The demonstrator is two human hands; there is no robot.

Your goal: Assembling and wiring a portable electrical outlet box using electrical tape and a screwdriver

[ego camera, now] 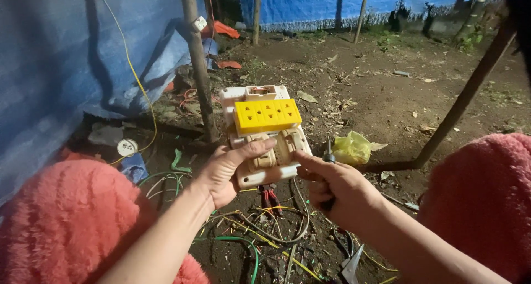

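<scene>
We see the left hand (224, 173) gripping the board (265, 137), the right hand (332, 190) closed round a screwdriver (328, 154); wires (260, 228) (tangled) and a pole (199, 62) crowd around.

Two hands seen: left hand (224, 170), right hand (334, 187). One cream switchboard (265, 137) counted, one yellow socket strip (267, 115), one screwdriver (329, 154), one yellow plastic bag (354, 148), two pink fluffy knees.

The socket strip (267, 115) is bright yellow, set on a cream-white board (264, 134) with beige switches (275, 153). The tarpaulin (66, 57) is blue — the fluffy trousers (61, 223) salmon pink. On the brown earth lie green and yellow wires (243, 234), red-handled pliers (269, 197) and a crumpled bag (351, 149) — yellow.
</scene>
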